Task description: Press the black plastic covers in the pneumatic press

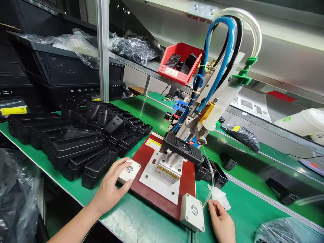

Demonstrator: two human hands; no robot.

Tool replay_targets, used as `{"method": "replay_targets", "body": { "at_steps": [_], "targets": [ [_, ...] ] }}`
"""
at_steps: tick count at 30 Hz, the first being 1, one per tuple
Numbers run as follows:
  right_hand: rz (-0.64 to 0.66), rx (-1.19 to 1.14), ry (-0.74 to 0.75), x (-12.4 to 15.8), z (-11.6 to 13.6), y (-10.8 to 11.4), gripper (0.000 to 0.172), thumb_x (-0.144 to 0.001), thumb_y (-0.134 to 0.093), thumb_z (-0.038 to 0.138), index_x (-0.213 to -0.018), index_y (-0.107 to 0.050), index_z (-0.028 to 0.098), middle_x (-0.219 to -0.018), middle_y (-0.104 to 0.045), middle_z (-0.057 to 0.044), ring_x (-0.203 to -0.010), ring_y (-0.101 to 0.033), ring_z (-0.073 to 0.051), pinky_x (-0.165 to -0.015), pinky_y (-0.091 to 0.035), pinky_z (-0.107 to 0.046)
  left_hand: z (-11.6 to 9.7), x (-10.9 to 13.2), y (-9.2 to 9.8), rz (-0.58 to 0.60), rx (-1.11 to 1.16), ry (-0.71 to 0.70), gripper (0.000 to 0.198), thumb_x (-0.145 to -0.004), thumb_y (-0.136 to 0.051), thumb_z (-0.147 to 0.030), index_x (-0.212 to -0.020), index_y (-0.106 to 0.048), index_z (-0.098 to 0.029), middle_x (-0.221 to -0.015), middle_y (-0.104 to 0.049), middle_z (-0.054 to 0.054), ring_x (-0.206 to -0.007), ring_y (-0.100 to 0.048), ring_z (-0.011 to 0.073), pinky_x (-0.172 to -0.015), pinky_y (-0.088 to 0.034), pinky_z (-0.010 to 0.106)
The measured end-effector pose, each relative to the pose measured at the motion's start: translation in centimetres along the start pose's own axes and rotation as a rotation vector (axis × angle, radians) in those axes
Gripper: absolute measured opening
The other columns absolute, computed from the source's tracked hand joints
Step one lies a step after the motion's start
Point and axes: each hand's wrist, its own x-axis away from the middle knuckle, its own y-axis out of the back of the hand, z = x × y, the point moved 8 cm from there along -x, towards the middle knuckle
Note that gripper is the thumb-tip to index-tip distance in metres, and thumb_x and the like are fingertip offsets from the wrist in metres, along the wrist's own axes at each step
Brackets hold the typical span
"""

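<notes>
Head view: left hand [108, 190], open, rests its fingers [121, 175] on the left push-button box [129, 170], at 9 o'clock from the red fixture plate [157, 202]; right hand [222, 222], open and empty, lies beside the right push-button box [192, 212], at 4 o'clock.

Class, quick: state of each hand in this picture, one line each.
Left hand: open, resting on the white button box.
Right hand: open, holding nothing, on the green bench mat.
</notes>
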Motion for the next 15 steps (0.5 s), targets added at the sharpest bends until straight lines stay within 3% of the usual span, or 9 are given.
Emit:
{"method": "replay_targets", "body": {
  "at_steps": [15],
  "targets": [
    [-0.003,0.021,0.028,0.24,0.59,0.11,0.054,-0.07,-0.048,0.069,-0.09,-0.068,0.024,-0.081,-0.071,-0.004,-0.075,-0.065,-0.026,-0.065,-0.05,-0.035,0.38,0.09,-0.16,-0.004,0.015,0.015,0.038,-0.09,-0.053,-0.033,-0.127,-0.053,-0.023,-0.136,-0.05,0.01,-0.122,-0.055,0.0253,-0.101,-0.05,0.039]
  ]
}}
